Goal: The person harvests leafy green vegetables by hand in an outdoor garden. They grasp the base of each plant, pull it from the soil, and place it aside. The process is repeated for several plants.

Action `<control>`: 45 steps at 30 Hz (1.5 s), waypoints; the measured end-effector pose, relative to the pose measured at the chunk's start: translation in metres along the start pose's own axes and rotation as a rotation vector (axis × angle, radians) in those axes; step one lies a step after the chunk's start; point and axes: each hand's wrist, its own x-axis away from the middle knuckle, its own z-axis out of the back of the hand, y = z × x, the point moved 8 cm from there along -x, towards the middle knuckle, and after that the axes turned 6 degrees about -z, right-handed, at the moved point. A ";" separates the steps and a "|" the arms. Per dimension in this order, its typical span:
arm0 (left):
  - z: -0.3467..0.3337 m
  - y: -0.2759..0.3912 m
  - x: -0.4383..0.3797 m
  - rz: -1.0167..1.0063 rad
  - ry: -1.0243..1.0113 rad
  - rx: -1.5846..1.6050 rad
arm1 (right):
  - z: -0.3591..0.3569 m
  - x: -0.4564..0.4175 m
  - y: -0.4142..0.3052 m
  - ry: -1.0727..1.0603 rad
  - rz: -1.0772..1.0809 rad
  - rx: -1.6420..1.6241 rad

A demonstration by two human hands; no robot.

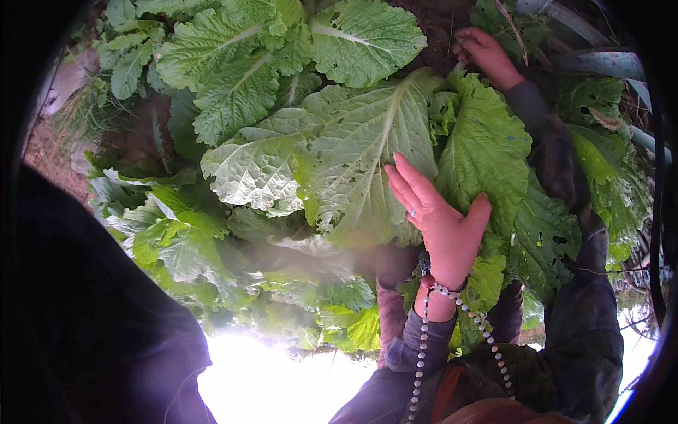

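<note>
My left hand [442,222] lies flat with its back towards me, a ring on one finger and the thumb spread. Its fingers touch a broad, pale-veined leaf [365,153] of a Chinese cabbage-like plant, which has small insect holes. Beside the thumb stands a brighter green leaf [484,153]. My right hand [479,50] is further off, low by the soil at the plant's base, its fingers curled. Whether it grips a stem there is too small to tell. A beaded necklace [421,350] hangs across my left wrist.
More leafy plants [238,69] grow ahead and to the left. Bare soil [437,26] shows near my right hand. Long blue-green leaves [598,63] cross the upper right. A dark garment [95,307] fills the lower left. Trouser legs [391,307] stand behind my left wrist.
</note>
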 end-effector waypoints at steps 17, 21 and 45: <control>0.000 0.004 -0.002 -0.006 0.029 -0.015 | 0.031 0.000 0.033 0.187 0.037 0.257; 0.004 0.002 -0.001 0.014 0.041 -0.069 | 0.015 0.016 0.010 0.392 0.226 1.045; -0.006 0.012 0.002 0.024 -0.121 -0.534 | 0.007 -0.051 -0.046 0.407 0.449 1.152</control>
